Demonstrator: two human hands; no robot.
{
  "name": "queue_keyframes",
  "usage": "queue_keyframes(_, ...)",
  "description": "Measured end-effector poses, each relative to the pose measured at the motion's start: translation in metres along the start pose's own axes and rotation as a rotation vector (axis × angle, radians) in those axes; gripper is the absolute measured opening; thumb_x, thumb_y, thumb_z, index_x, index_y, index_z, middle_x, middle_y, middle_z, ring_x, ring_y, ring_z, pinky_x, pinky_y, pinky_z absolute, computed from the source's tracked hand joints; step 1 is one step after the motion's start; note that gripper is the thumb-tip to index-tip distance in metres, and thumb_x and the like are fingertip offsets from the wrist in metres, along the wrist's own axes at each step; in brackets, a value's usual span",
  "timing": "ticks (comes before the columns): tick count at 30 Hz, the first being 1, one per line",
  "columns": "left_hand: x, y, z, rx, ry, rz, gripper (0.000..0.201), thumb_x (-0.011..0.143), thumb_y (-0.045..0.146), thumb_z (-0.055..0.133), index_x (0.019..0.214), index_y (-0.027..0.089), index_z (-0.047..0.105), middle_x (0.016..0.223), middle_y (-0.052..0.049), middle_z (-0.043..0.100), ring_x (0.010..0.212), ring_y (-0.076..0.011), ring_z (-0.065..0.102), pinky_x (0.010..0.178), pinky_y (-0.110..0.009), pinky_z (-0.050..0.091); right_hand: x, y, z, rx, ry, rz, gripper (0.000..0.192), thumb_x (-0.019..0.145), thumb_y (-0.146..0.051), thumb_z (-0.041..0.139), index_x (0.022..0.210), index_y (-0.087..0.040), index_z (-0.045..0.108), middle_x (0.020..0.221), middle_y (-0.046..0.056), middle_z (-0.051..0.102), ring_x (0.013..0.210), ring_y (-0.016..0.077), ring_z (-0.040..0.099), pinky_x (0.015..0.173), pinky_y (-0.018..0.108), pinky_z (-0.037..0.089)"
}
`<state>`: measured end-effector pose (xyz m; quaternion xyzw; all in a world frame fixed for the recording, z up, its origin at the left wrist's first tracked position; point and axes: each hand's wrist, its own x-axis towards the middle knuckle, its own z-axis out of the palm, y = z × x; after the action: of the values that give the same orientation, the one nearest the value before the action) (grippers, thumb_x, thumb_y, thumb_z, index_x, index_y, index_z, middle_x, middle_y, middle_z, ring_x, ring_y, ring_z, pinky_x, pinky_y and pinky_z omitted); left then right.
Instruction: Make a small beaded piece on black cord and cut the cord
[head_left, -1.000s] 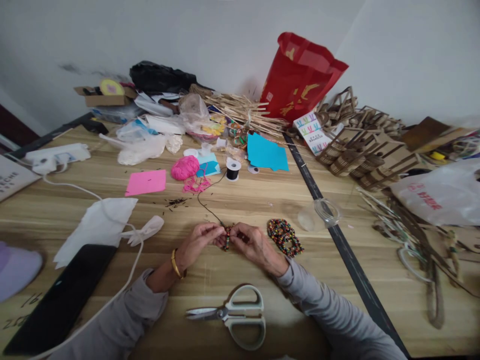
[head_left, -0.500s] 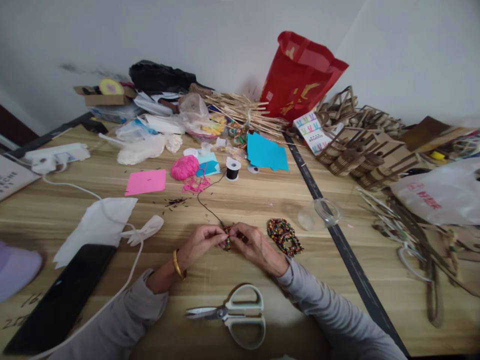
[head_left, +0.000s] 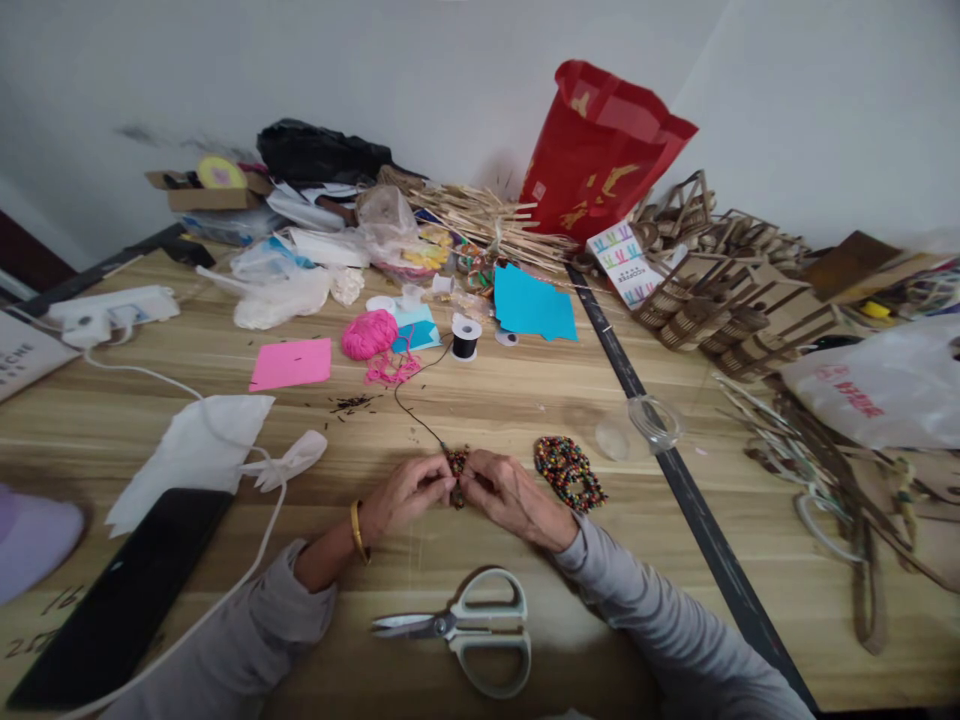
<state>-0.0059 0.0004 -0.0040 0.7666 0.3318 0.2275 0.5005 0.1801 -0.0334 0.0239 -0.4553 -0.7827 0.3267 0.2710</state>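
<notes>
Close together at the middle of the table, my left hand and my right hand pinch at a small cluster of multicoloured beads. Both hands are closed, and the fingers partly hide the beads. From the cluster a black cord curves back to a white spool of black cord. A coiled heap of bead strings lies just right of my right hand. Nearer to me, scissors with pale handles rest on the table, blades to the left.
Left are a black phone-like slab, a white cable and a white sheet. Beyond my hands are a pink card, pink yarn and blue sheets. A clear ring-shaped roll and woven baskets are right.
My left hand's fingers have shifted slightly and curled in more, and my right fingers have closed in closer to the beads. The scissors and bead heap have stayed put.
</notes>
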Motion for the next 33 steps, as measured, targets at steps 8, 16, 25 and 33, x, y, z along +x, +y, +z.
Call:
queue_keyframes(8, -0.004, 0.005, 0.007, 0.408, 0.026, 0.142, 0.015, 0.083, 0.018, 0.04, 0.069, 0.019, 0.045, 0.058, 0.002, 0.046, 0.054, -0.0139, 0.04, 0.054, -0.024, 0.03, 0.003, 0.017, 0.022, 0.53, -0.008, 0.197, 0.017, 0.077, -0.021, 0.046, 0.062, -0.017, 0.043, 0.056, -0.004, 0.041, 0.049, 0.0069, 0.038, 0.046, 0.018, 0.032)
queue_keyframes(16, -0.004, 0.007, 0.01, 0.383, 0.087, 0.174, 0.019, 0.086, 0.019, 0.035, 0.069, 0.018, 0.042, 0.06, 0.002, 0.047, 0.056, -0.0131, 0.042, 0.057, -0.024, 0.032, 0.007, 0.021, 0.03, 0.91, 0.015, 0.26, 0.03, 0.078, -0.039, 0.056, 0.06, -0.017, 0.045, 0.057, -0.003, 0.048, 0.049, 0.0085, 0.05, 0.049, 0.02, 0.043)
queue_keyframes(25, 0.001, 0.007, 0.008, -0.029, 0.08, 0.002, 0.025, 0.086, 0.031, 0.043, 0.07, 0.015, 0.052, 0.067, -0.001, 0.055, 0.066, -0.0137, 0.05, 0.065, -0.024, 0.038, 0.007, 0.026, 0.031, 1.003, 0.084, 0.279, 0.029, 0.077, -0.041, 0.062, 0.067, -0.016, 0.051, 0.056, -0.003, 0.054, 0.05, 0.0089, 0.051, 0.052, 0.02, 0.043)
queue_keyframes(33, 0.006, 0.002, -0.001, -0.424, 0.105, -0.13, 0.024, 0.08, 0.038, 0.054, 0.081, 0.014, 0.057, 0.074, -0.002, 0.058, 0.072, -0.0155, 0.054, 0.069, -0.025, 0.042, 0.003, 0.02, 0.019, 0.739, 0.09, 0.136, 0.037, 0.084, -0.049, 0.054, 0.076, -0.014, 0.056, 0.069, 0.001, 0.052, 0.059, 0.01, 0.048, 0.056, 0.022, 0.043)
